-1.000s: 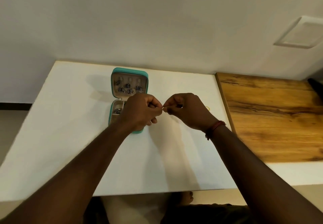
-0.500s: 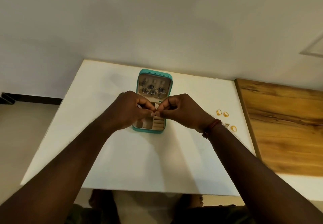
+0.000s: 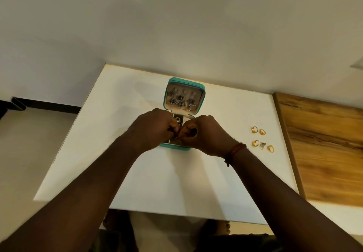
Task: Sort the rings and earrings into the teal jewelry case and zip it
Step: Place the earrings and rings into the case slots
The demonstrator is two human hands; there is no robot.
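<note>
In teal lid (image 3: pixel 184 79), earrings (image 3: pixel 181 102), fingers (image 3: pixel 172 128) pinching small item (image 3: pixel 176 137)

A white table (image 3: pixel 157 183) is carrying everything. A teal case (image 3: pixel 174 147) is sitting open on it, near the middle and toward the far edge, with its lid (image 3: pixel 185 79) standing up on the far side. To the right, well apart from the case, four gold rings (image 3: pixel 254 129) are lying on the bare top, two side by side farther back and two nearer. A small silvery piece (image 3: pixel 262 145) is lying between the nearer two. A wooden board (image 3: pixel 324 143) is lying over the table's right part.
</note>
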